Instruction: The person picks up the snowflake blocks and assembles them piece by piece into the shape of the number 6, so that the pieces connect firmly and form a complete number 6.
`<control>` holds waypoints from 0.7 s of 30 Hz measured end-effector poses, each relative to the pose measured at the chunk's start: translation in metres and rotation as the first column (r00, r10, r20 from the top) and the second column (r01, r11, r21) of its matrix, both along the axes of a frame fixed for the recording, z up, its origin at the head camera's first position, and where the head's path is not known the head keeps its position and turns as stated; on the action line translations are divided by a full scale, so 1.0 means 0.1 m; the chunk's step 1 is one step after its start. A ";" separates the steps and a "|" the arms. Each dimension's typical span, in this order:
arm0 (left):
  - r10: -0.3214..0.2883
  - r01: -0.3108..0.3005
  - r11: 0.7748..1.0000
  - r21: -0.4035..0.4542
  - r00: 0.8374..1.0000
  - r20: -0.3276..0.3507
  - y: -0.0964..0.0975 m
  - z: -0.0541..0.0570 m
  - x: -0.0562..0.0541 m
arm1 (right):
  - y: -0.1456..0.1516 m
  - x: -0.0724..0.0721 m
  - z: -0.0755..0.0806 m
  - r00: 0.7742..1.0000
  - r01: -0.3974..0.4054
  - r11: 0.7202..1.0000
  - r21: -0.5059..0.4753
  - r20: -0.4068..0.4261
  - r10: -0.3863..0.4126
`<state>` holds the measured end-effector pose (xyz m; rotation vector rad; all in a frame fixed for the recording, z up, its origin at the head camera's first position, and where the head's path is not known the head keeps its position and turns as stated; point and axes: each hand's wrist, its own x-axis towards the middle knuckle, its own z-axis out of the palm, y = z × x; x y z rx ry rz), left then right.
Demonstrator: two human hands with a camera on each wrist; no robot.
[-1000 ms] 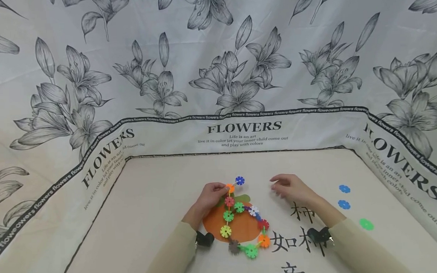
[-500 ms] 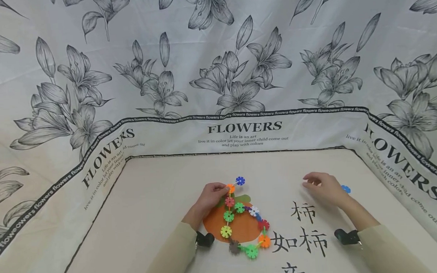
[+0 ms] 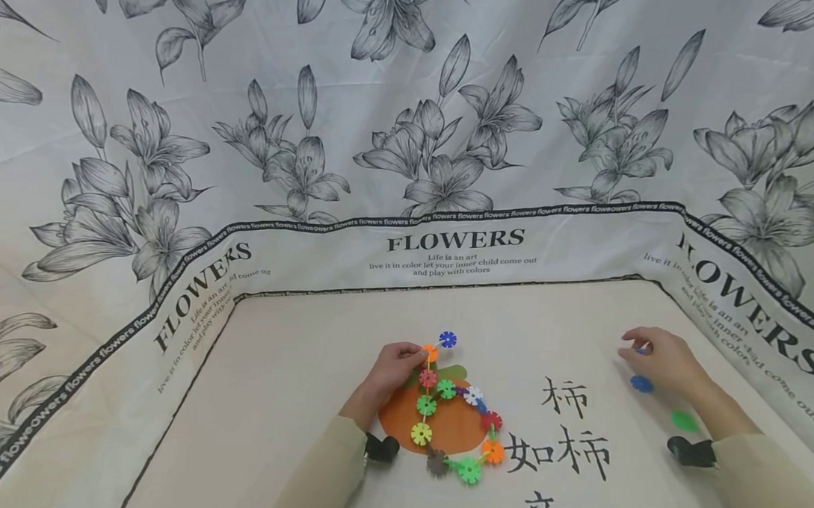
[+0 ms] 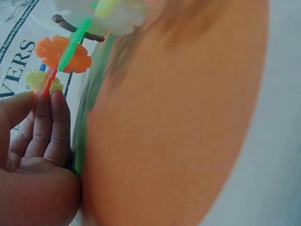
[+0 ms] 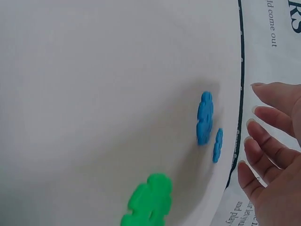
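My left hand (image 3: 392,368) pinches an orange notched disc (image 3: 430,352) near the upper end of a chain of linked snowflake discs (image 3: 421,434) in many colours. A dark blue disc (image 3: 448,340) tips that end, and the rest of the chain loops down and round to the right. In the left wrist view, thumb and fingertips meet at the chain, and an orange disc (image 4: 63,54) shows just above them. Over the far right of the table, my right hand (image 3: 663,361) hovers with fingers loosely bent and nothing in them. Below it are two blue discs (image 5: 205,118) and a green disc (image 5: 149,202).
The tablecloth carries a printed orange persimmon (image 3: 453,424) under the chain and black printed characters (image 3: 565,398) right of it. White flowered cloth (image 3: 447,260) rises as walls at the back and both sides.
My right hand has moved right, away from the chain to above the loose blue discs. The left hand and the chain have stayed in place.
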<state>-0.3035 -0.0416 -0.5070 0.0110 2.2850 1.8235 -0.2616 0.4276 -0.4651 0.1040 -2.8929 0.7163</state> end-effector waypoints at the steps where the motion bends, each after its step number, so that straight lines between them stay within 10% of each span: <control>1: -0.001 0.001 1.000 0.002 1.000 -0.001 0.00 -0.01 0.00 | 0.04 0.00 -0.01 1.000 0.007 1.000 0.001 0.009 -0.007; 21: 0.000 0.000 1.000 0.002 1.000 0.012 0.00 0.00 -0.01 | 0.36 0.02 -0.15 0.983 0.135 0.990 -0.040 0.130 -0.129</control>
